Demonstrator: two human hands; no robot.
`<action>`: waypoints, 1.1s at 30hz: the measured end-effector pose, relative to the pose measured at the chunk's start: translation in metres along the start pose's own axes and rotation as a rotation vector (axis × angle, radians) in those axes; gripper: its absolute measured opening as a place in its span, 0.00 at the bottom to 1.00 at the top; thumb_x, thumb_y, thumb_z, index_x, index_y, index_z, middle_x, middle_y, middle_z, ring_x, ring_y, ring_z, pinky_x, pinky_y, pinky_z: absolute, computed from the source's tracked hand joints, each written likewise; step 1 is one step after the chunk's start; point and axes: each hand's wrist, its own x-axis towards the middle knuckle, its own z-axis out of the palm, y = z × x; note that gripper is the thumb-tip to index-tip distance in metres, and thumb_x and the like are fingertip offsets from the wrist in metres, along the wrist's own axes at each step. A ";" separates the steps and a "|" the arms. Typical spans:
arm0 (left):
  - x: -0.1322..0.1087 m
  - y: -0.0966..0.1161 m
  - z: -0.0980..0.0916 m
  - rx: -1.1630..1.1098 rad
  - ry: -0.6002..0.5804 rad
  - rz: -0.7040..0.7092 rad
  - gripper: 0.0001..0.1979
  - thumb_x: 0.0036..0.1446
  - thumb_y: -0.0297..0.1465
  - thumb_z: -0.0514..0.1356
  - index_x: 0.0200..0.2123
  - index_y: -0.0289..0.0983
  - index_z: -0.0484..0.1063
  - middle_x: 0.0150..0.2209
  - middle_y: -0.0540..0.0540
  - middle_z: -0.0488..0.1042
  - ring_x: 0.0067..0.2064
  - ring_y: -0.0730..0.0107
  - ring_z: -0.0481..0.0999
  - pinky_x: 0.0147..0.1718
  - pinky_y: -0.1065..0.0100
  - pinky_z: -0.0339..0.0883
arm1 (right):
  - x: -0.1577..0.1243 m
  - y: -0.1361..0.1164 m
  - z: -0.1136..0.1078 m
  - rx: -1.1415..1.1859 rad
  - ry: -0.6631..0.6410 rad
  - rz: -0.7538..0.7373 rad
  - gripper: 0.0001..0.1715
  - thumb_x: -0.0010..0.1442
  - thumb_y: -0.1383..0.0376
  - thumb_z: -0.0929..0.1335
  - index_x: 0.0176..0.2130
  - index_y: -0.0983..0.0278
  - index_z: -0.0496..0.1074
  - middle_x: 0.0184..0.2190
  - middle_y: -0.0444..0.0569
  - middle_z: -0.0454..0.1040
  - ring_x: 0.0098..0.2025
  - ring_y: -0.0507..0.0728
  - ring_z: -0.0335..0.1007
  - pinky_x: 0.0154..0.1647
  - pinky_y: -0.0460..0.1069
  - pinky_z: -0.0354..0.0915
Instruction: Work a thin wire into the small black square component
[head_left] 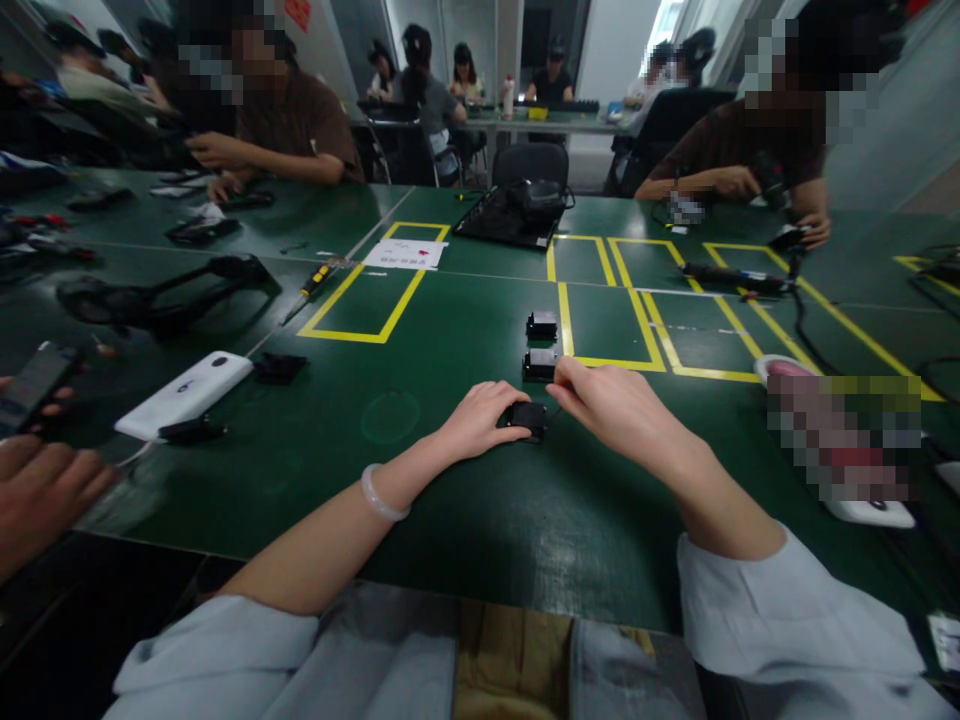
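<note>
My left hand (pixel 484 420) grips a small black boxy part (pixel 529 420) on the green table, thumb along its near side and fingers at its far left edge. Close to the right of that part, my right hand (pixel 607 400) is closed in a pinch. A thin dark strand seems to run between its fingertips and the part, too small to make out. Just beyond my hands stand two similar black parts with grey tops, a nearer one (pixel 539 364) and a farther one (pixel 541 324).
Yellow tape outlines (pixel 611 362) mark the green table (pixel 465 530). On the left lie a white power bank (pixel 187 393), a yellow-black screwdriver (pixel 315 282) and black headgear (pixel 165 295). A black electric screwdriver (pixel 739 278) lies right. Co-workers sit opposite; another person's hand (pixel 45 490) is at left.
</note>
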 end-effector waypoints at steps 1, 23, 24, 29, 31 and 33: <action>0.000 0.000 0.000 0.000 0.002 0.002 0.19 0.60 0.44 0.60 0.50 0.41 0.68 0.47 0.44 0.71 0.49 0.58 0.70 0.51 0.57 0.60 | 0.000 0.000 0.000 0.009 -0.001 -0.007 0.11 0.68 0.60 0.57 0.43 0.63 0.65 0.30 0.49 0.76 0.30 0.57 0.71 0.27 0.48 0.48; 0.000 0.001 -0.001 0.012 0.000 0.000 0.19 0.60 0.43 0.61 0.50 0.40 0.68 0.46 0.45 0.71 0.50 0.58 0.70 0.51 0.58 0.60 | -0.002 0.007 0.003 0.115 0.028 -0.086 0.06 0.66 0.64 0.60 0.42 0.62 0.63 0.33 0.48 0.75 0.31 0.55 0.69 0.27 0.47 0.50; 0.000 0.000 -0.001 0.012 0.000 -0.001 0.19 0.60 0.43 0.61 0.50 0.40 0.68 0.46 0.45 0.71 0.50 0.58 0.70 0.51 0.58 0.60 | -0.003 0.008 0.003 0.121 0.024 -0.097 0.05 0.66 0.64 0.60 0.41 0.62 0.63 0.33 0.48 0.75 0.31 0.55 0.69 0.27 0.47 0.50; 0.000 0.000 0.000 0.004 -0.004 -0.001 0.20 0.60 0.43 0.61 0.51 0.40 0.67 0.46 0.44 0.71 0.49 0.58 0.70 0.50 0.58 0.61 | -0.002 0.006 0.002 0.096 0.024 -0.105 0.07 0.67 0.60 0.61 0.40 0.61 0.64 0.31 0.47 0.74 0.31 0.56 0.69 0.27 0.47 0.49; 0.000 0.000 0.000 0.002 -0.006 -0.002 0.19 0.60 0.43 0.61 0.51 0.40 0.67 0.46 0.44 0.71 0.49 0.58 0.70 0.50 0.58 0.61 | -0.002 0.003 0.002 0.051 0.025 -0.053 0.13 0.69 0.57 0.58 0.40 0.62 0.65 0.29 0.48 0.75 0.30 0.57 0.69 0.26 0.48 0.48; 0.000 0.002 -0.001 0.001 -0.008 -0.005 0.19 0.60 0.43 0.61 0.50 0.40 0.68 0.46 0.44 0.71 0.49 0.57 0.70 0.51 0.57 0.60 | -0.001 0.001 0.003 0.022 0.028 -0.023 0.15 0.69 0.57 0.57 0.42 0.63 0.65 0.29 0.49 0.75 0.29 0.57 0.70 0.26 0.48 0.47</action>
